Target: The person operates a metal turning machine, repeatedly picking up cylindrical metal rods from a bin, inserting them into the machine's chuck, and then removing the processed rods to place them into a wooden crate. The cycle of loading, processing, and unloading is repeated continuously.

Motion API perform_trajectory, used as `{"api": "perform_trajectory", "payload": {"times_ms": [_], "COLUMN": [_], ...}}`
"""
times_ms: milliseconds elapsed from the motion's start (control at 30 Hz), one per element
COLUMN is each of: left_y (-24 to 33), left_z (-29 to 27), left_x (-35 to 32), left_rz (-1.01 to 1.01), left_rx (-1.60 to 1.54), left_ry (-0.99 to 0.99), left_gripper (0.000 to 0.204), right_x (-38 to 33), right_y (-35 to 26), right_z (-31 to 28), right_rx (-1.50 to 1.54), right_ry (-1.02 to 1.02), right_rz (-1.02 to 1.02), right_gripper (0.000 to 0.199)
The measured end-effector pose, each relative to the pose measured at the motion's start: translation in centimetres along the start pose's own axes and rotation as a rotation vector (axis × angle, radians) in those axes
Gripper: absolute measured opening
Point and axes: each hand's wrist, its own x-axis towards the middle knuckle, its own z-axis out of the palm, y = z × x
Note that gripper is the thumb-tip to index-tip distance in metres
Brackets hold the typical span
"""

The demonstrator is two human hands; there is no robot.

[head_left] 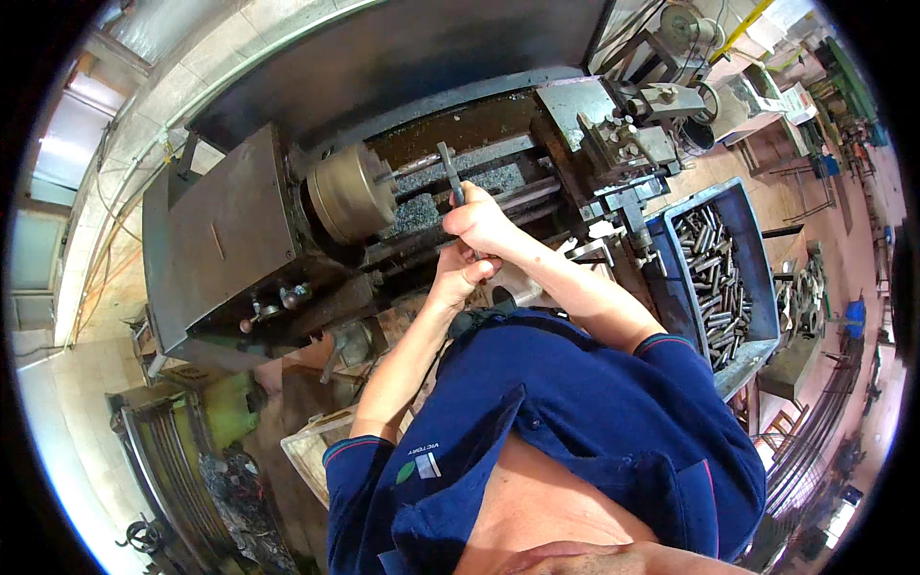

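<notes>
I stand at a metal lathe [230,240] with a round brass-coloured chuck [350,192]. My right hand [479,218] grips the handle of a dark slim tool [448,171], which points up at the short workpiece stub sticking out of the chuck. My left hand [463,273] sits just below the right one, fingers curled on the lower end of the same tool or a part of the machine; which one is hidden. Grey metal chips [426,206] lie in the lathe bed under the tool.
A blue crate [757,278] of several short metal rods stands to the right of the lathe. The tool post and carriage [623,144] sit right of my hands. A wooden crate [311,446] is on the floor at lower left, beside dark scrap.
</notes>
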Motion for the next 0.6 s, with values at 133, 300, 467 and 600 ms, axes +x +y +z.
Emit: {"api": "perform_trajectory", "payload": {"times_ms": [133,300,467,600], "left_y": [-0.1,-0.1,1.4,1.1], "left_z": [1.8,2.6,2.2,1.5], "left_x": [0.8,0.7,-0.6,-0.1], "left_rz": [0.053,-0.003,0.071,0.074], "left_rx": [-0.076,0.044,0.072,0.06], "left_ry": [0.0,0.045,0.128,0.051], "left_gripper": [0.055,0.042,0.041,0.042], "right_x": [0.5,0.6,0.2,0.1], "right_y": [1.6,2.0,-0.2,-0.6], "right_z": [-1.5,-2.1,0.3,-0.8], "right_rx": [0.053,0.072,0.062,0.091], "right_ry": [0.044,0.075,-0.05,-0.133], "right_rz": [-0.019,-0.058,-0.062,-0.064], "right_gripper": [0.022,0.021,0.02,0.018]}}
